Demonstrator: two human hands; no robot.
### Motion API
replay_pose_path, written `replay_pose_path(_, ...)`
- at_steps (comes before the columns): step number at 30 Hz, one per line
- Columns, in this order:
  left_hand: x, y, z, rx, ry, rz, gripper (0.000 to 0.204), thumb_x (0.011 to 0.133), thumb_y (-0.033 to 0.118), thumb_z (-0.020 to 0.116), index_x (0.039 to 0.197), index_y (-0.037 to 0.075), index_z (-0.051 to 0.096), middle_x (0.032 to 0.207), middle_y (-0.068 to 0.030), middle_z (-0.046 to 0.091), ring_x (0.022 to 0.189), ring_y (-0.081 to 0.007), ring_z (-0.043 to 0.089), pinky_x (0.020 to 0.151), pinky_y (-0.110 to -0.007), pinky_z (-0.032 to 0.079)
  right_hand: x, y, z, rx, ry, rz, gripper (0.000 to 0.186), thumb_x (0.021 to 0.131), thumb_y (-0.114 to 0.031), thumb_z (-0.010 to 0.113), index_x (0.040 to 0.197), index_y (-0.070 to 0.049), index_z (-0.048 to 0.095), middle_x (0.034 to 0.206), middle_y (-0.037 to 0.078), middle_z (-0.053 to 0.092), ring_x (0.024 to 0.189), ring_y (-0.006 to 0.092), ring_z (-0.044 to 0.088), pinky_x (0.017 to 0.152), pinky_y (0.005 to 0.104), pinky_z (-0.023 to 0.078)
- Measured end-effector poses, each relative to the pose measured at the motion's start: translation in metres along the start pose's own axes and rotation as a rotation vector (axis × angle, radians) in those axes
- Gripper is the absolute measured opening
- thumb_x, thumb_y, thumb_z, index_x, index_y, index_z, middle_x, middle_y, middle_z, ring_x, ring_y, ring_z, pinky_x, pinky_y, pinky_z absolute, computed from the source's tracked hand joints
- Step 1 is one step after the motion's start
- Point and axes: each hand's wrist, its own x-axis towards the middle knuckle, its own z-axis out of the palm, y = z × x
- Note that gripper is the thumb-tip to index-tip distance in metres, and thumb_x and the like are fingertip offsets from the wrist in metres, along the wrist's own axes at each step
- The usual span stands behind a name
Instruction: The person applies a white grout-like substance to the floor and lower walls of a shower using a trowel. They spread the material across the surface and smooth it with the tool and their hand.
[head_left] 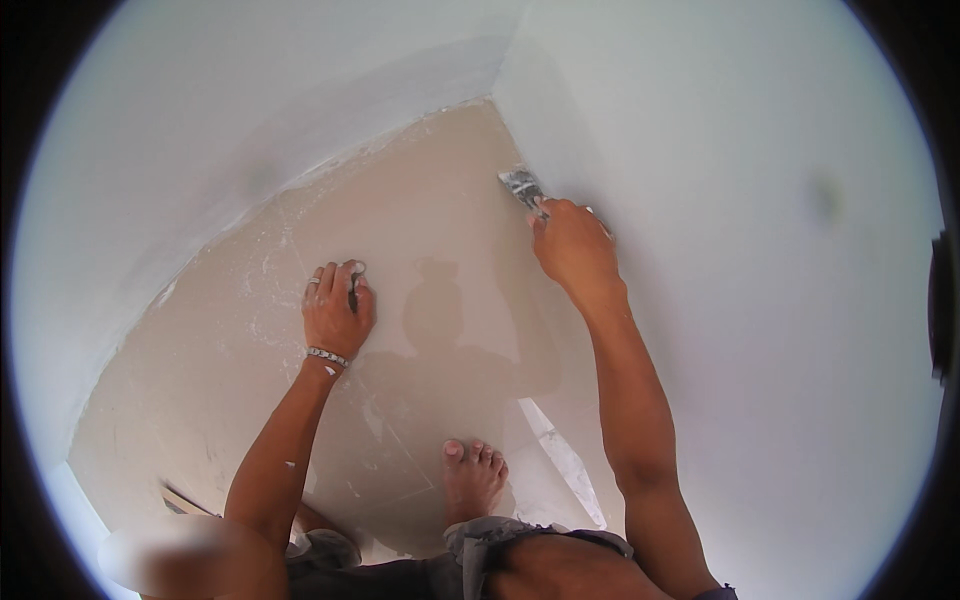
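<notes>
My right hand is closed round the handle of a putty knife. Its flat, white-smeared blade lies low against the foot of the right wall, near the corner. My left hand, with a ring and a bracelet, is down at the beige floor, left of the middle. The fingers curl round a small thing with a dark part and a pale rounded end, mostly hidden by the hand. White dust and smears mark the floor beside that hand, and specks of white sit on my left forearm.
A white wall runs along the left and far side, meeting the right wall in a corner. My bare foot stands on the glossy floor. A thin brownish piece lies at lower left; a dark object shows at the right rim.
</notes>
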Motion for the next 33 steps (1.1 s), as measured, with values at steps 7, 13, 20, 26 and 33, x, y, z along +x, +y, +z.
replay_pose_path(7,0.003,0.003,0.001,0.003,0.011,0.025,0.023,0.089,0.009,0.066,0.112,0.005,0.067,0.099,-0.0143,0.065,0.095,-0.0376,0.063,0.081,-0.049,0.051,-0.001,-0.005,-0.006,-0.037,-0.014,0.031,0.037,0.105,-0.027,0.062,0.134,-0.005,0.071,0.103,0.019,0.079,0.105,0.0382,0.073,0.1,0.0522,0.054)
replay_pose_path(13,-0.002,0.001,0.003,0.022,0.024,0.028,0.023,0.09,0.009,0.066,0.112,0.005,0.067,0.099,-0.0144,0.065,0.095,-0.0375,0.063,0.082,-0.049,0.051,-0.002,-0.002,-0.007,0.028,-0.008,-0.007,0.025,0.103,-0.021,0.061,0.11,0.0,0.074,0.106,0.024,0.076,0.105,0.0431,0.072,0.095,0.0549,0.055)
replay_pose_path(20,-0.004,0.005,0.003,0.017,0.0,0.027,0.022,0.09,0.009,0.066,0.112,0.005,0.068,0.099,-0.014,0.066,0.095,-0.0369,0.063,0.082,-0.048,0.052,0.0,0.004,-0.001,0.055,0.039,-0.022,0.024,0.102,-0.02,0.064,0.109,0.0,0.074,0.107,0.025,0.076,0.106,0.0438,0.072,0.095,0.0549,0.055)
replay_pose_path(26,-0.002,0.002,0.008,0.025,-0.024,0.034,0.022,0.09,0.01,0.066,0.112,0.005,0.067,0.1,-0.0142,0.066,0.096,-0.0363,0.063,0.083,-0.048,0.052,0.013,0.012,0.01,0.054,0.07,-0.052,0.026,0.101,-0.021,0.064,0.112,0.0,0.075,0.11,0.024,0.076,0.107,0.0443,0.072,0.095,0.0565,0.055)
replay_pose_path(33,-0.008,0.003,0.013,0.021,-0.023,0.05,0.023,0.09,0.01,0.066,0.112,0.006,0.067,0.1,-0.0139,0.065,0.096,-0.0359,0.063,0.083,-0.049,0.051,0.017,0.012,0.016,0.05,0.075,-0.033,0.024,0.102,-0.021,0.063,0.111,-0.002,0.075,0.11,0.023,0.076,0.108,0.0431,0.072,0.095,0.0558,0.055)
